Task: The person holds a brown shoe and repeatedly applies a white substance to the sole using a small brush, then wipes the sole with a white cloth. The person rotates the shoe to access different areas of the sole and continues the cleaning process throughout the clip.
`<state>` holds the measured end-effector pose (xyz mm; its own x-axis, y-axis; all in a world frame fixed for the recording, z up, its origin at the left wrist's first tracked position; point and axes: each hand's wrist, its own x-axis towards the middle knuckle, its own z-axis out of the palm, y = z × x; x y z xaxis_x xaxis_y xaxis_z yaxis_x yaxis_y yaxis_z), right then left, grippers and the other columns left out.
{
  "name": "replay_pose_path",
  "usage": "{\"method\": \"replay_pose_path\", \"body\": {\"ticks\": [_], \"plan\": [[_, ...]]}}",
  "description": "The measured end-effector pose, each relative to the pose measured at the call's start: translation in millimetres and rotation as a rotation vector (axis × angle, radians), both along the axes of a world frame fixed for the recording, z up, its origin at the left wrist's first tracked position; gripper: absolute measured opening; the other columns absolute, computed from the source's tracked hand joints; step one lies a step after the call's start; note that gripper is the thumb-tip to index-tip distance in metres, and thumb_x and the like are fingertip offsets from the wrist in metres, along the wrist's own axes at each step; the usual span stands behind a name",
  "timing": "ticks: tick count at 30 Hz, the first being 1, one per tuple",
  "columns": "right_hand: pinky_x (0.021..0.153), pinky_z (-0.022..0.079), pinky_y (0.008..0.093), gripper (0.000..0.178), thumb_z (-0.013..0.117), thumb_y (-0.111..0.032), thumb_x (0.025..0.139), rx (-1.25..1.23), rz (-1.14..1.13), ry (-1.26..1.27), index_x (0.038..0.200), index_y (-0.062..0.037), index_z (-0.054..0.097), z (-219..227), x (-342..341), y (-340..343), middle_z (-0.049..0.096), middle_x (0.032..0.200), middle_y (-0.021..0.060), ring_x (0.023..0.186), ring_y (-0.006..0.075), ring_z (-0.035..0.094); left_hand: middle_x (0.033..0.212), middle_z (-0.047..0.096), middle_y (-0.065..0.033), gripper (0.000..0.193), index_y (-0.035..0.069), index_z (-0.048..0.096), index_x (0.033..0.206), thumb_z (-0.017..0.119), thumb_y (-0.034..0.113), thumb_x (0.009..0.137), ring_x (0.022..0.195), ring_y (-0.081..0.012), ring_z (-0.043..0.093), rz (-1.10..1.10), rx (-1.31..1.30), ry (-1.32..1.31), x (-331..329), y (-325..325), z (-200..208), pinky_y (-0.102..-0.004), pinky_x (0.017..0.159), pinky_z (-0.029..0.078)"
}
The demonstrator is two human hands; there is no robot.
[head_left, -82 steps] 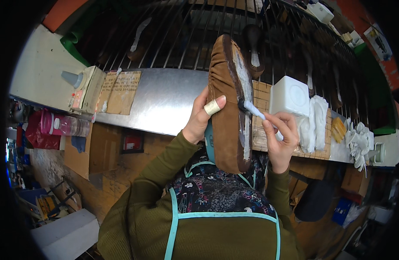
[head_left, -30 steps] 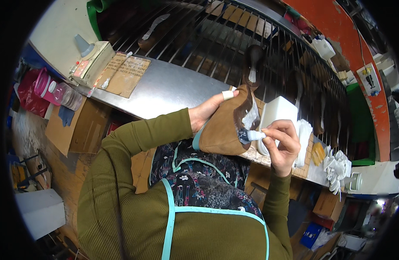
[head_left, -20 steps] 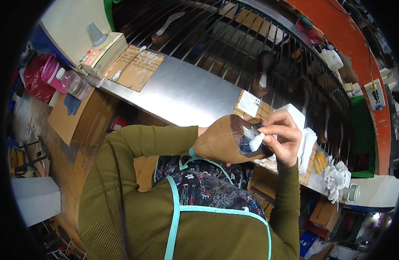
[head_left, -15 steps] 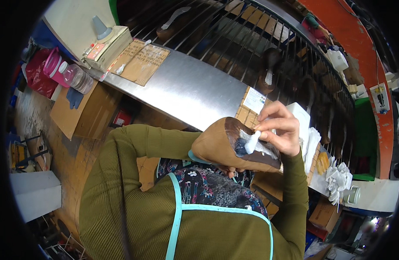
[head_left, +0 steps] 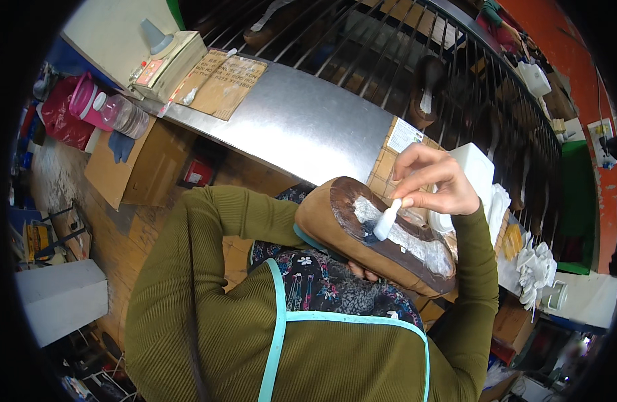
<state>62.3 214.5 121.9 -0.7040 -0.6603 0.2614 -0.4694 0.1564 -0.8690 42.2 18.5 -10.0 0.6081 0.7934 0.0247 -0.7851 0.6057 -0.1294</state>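
Note:
My left hand (head_left: 363,271) is mostly hidden under a brown suede-like shoe upper (head_left: 315,213); only its fingertips show along the near side, supporting it. The upper lies sole side up, with dark brown folded edges around a whitish strip in the middle. Above it, my right hand (head_left: 437,182) pinches the thin end of a small white-handled brush (head_left: 387,223) between thumb and fingers. The brush's dark bristles rest on the whitish strip near its left end.
Ahead runs a metal bench (head_left: 288,127) with a cardboard sheet (head_left: 221,84) on it. Beyond is a barred rack (head_left: 362,57) holding several shoes. A white container (head_left: 474,167) and crumpled white gloves (head_left: 536,268) sit to the right. A water bottle (head_left: 127,117) stands at left.
The upper has tilted so that more of its underside faces me. My right hand and brush have shifted slightly; the bristles stay on the whitish strip.

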Motion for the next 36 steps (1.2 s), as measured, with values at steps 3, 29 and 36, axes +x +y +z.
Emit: {"method": "replay_pose_path", "body": {"ticks": [3,29,36], "plan": [[0.065,0.043,0.0304,0.019,0.08,-0.016,0.071,0.179,-0.03,0.187,0.088,-0.0076,0.077,21.1,8.5,18.5,0.062,0.086,0.0041,0.079,0.0163,0.058,0.143,0.034,-0.021,0.064,0.007,0.026,0.146,0.039,0.047,0.098,0.129,-0.031,0.043,0.133,-0.01,0.686,5.2,-14.5,63.4,-0.0415,0.106,0.045],[0.07,0.027,0.0302,0.019,0.076,-0.014,0.075,0.565,-1.377,0.731,0.094,-0.0166,0.075,-81.4,45.8,-1.7,0.059,0.085,-0.0013,0.068,0.012,0.049,0.134,0.052,-0.0129,0.083,0.01,0.039,0.141,0.042,0.071,0.086,0.118,-0.024,0.054,1.195,0.026,0.734,-101.7,81.0,-24.2,-0.039,0.101,0.045],[0.068,0.027,0.0316,0.01,0.074,-0.02,0.078,0.572,-1.357,0.695,0.088,-0.0164,0.074,-36.4,-37.0,49.8,0.055,0.083,-0.0022,0.064,0.0132,0.051,0.125,0.057,-0.0165,0.088,0.008,0.04,0.139,0.045,0.075,0.081,0.107,-0.0243,0.063,1.146,0.037,0.8,-107.5,79.5,-20.8,-0.0358,0.09,0.055]]}}
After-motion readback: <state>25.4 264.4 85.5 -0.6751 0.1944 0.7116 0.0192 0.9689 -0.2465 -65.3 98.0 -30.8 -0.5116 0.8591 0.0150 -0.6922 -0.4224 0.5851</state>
